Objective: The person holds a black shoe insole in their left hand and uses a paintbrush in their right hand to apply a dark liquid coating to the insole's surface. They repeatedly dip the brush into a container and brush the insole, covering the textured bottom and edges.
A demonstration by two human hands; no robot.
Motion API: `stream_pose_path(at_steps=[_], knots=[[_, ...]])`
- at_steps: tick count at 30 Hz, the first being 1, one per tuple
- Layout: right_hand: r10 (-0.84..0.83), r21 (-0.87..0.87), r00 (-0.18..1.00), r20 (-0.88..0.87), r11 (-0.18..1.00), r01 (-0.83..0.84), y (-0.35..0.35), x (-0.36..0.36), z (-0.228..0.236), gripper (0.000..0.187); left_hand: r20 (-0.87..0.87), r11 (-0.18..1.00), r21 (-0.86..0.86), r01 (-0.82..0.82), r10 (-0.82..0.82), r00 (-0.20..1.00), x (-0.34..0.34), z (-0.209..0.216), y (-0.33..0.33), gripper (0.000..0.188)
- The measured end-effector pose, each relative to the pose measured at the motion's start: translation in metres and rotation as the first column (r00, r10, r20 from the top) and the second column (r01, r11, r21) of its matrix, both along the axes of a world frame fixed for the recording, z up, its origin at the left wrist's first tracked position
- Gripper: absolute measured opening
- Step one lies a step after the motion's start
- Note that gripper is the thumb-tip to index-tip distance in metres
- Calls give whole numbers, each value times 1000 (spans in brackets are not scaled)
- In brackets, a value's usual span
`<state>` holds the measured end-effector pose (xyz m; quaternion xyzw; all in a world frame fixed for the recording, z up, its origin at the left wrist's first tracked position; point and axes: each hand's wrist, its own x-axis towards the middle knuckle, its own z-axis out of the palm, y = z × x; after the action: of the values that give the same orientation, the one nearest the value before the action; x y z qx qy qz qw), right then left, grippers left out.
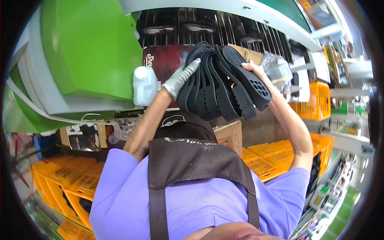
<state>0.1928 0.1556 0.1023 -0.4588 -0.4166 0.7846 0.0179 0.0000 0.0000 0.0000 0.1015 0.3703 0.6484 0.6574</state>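
Note:
A fanned row of black shoe soles [219,86] is held up in front of me between both hands, over the work surface. My left hand [182,78], in a whitish glove, presses against the left end of the row with its fingers wrapped round the outer soles. At the other end my right hand [253,69], bare, grips the rightmost sole, thumb on its patterned face. That sole shows a treaded toe and a heel with square recesses. Most of the right fingers are hidden behind the soles.
Left of the soles stand a green machine housing [90,50] and a translucent white jug [145,86]. Behind lie a dark red box [166,60] and a roller conveyor carrying dark shoe parts. Clear plastic wrap [276,69] sits to the right. Orange crates [310,102] stand nearby.

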Motion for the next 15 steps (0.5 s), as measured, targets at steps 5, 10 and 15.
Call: stream_pose_path(at_steps=[5, 10, 15], knots=[[168, -82, 984, -55, 982, -173, 60, -19, -60, 49, -681, 946, -228, -230, 14, 732, -16, 10, 28, 75], [587, 333, 799, -129, 785, -522, 105, -43, -195, 56, -791, 654, -606, -453, -557, 253, -2, -12, 37, 115], [640, 688, 758, 125, 495, -531, 101, -47, -238, 56, -767, 710, -225, -667, -552, -328, 40, -106, 31, 101]])
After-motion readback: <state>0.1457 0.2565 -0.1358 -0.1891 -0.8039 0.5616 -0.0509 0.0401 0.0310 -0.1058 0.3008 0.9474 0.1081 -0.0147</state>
